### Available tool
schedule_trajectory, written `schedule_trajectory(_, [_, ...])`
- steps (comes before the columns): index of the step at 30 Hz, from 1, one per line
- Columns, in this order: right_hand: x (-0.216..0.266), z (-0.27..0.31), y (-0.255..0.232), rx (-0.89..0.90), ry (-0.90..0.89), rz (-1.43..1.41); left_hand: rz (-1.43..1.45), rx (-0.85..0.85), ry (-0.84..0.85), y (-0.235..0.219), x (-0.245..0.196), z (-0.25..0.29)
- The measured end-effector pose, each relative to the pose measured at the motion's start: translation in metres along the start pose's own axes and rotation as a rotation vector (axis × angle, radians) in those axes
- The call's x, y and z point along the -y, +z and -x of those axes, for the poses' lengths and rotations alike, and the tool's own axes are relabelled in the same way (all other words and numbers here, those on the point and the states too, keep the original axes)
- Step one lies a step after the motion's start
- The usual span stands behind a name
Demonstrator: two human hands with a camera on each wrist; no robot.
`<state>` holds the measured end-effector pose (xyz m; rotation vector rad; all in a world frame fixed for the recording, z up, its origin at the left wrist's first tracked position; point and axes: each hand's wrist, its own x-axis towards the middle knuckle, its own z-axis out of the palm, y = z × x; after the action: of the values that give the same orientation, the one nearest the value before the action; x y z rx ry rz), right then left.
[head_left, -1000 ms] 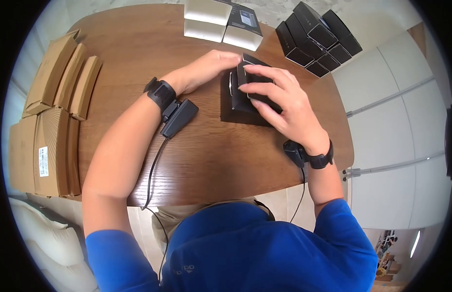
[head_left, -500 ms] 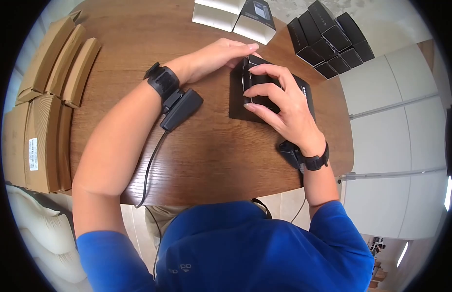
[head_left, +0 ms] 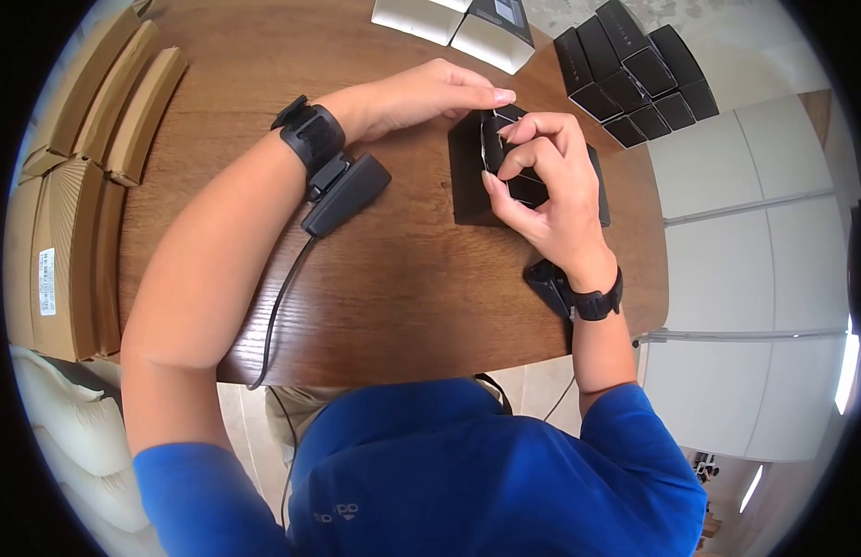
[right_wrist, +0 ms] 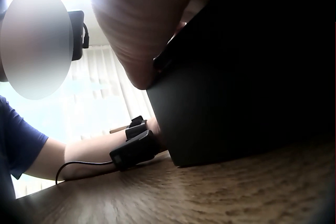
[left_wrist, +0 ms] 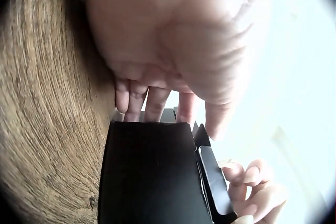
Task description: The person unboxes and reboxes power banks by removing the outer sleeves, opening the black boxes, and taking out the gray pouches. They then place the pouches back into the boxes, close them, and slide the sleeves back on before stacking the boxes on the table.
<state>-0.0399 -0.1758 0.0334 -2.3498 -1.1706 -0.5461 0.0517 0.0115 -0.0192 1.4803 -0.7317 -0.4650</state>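
Observation:
A black cardboard box stands on the brown wooden table, its top partly raised along the left edge. My left hand holds the box at its far end, thumb at the top corner; its fingertips go out of sight behind the box in the left wrist view. With curled fingers, my right hand pinches the raised edge from above. In the left wrist view a loose black flap stands along the box's upper edge, right beside the right fingertips. The right wrist view shows the box's dark side close up.
Black boxes are stacked at the back right. White-sided boxes stand at the back. Brown cartons line the left of the table. A cable runs from the left wrist camera over the front edge.
The right fingers have curled in closer and now pinch the box's top edge. The left thumb has come further over the far corner. The view has shifted, so the box appears further right.

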Motion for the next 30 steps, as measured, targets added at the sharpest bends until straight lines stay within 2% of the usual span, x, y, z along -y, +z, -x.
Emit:
schedule_trajectory(8, [0.002, -0.001, 0.003, -0.083, 0.026, -0.054, -0.057, -0.023, -0.021, 0.002, -0.004, 0.002])
schedule_trajectory(17, [0.004, -0.002, 0.002, -0.018, 0.053, -0.044, -0.076, -0.031, -0.017, 0.002, -0.003, 0.001])
schedule_trajectory(20, [0.005, -0.003, 0.0, 0.057, 0.09, -0.048, -0.111, -0.054, -0.02, 0.002, -0.001, 0.0])
schedule_trajectory(25, [0.007, 0.0, -0.001, 0.104, 0.115, -0.14, -0.1, -0.032, 0.008, 0.004, 0.002, 0.002])
schedule_trajectory(29, [0.006, 0.001, -0.004, 0.121, 0.106, -0.082, -0.119, -0.05, 0.014, 0.006, -0.001, 0.002])
schedule_trajectory(30, [-0.002, 0.003, -0.005, 0.14, 0.16, -0.296, -0.123, -0.05, -0.007, 0.006, -0.002, 0.003])
